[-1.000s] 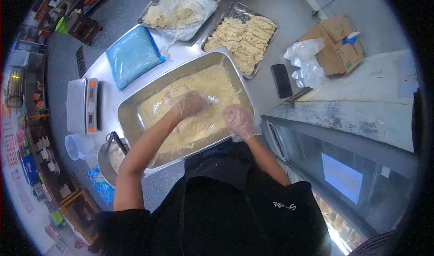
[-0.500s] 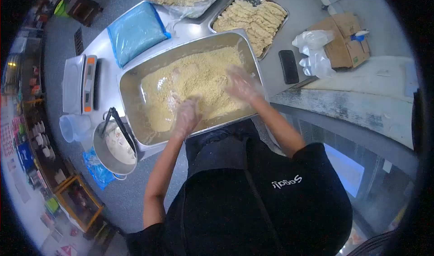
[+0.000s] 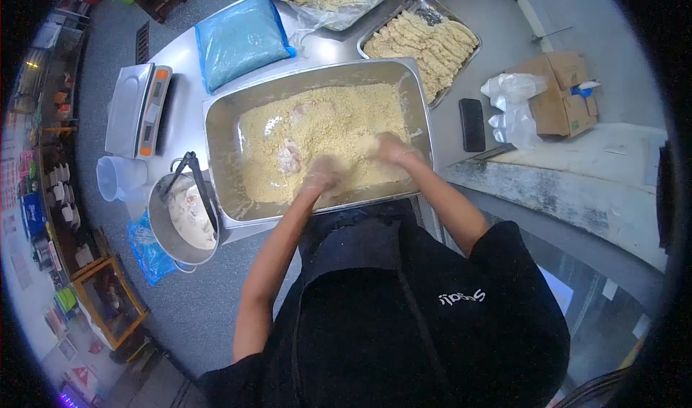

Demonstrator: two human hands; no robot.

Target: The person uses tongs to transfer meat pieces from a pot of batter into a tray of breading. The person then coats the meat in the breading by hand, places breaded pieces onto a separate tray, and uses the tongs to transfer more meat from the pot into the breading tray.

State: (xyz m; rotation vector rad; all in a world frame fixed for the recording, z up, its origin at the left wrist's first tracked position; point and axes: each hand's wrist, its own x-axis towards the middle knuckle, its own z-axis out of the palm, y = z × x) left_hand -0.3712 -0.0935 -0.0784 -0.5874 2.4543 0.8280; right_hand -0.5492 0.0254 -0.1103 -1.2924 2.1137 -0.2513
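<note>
A deep steel pan (image 3: 223,192) holds a bed of pale yellow breadcrumbs (image 3: 353,112). My left hand (image 3: 322,175), in a clear plastic glove, is down at the crumbs near the pan's front side. To its right, my right hand (image 3: 393,150), gloved the same way, touches the crumbs near the right wall. Motion blur and crumbs hide the fingers of both hands, so I cannot see whether they hold anything. A pinkish, partly coated piece of raw meat (image 3: 290,157) lies left of my left hand, and another piece (image 3: 303,111) shows farther back.
Left of the pan stand a steel pot (image 3: 162,224) of white batter with black tongs (image 3: 198,184), a plastic jug (image 3: 119,179) and a scale (image 3: 137,112). Behind are a blue bag (image 3: 241,44) and a tray of breaded pieces (image 3: 422,44). A phone (image 3: 471,125) and cardboard box (image 3: 562,94) lie right.
My right hand has come down and toward the front of the pan, into the crumbs. My left hand has shifted right, away from the meat piece. The whole view has shifted slightly.
</note>
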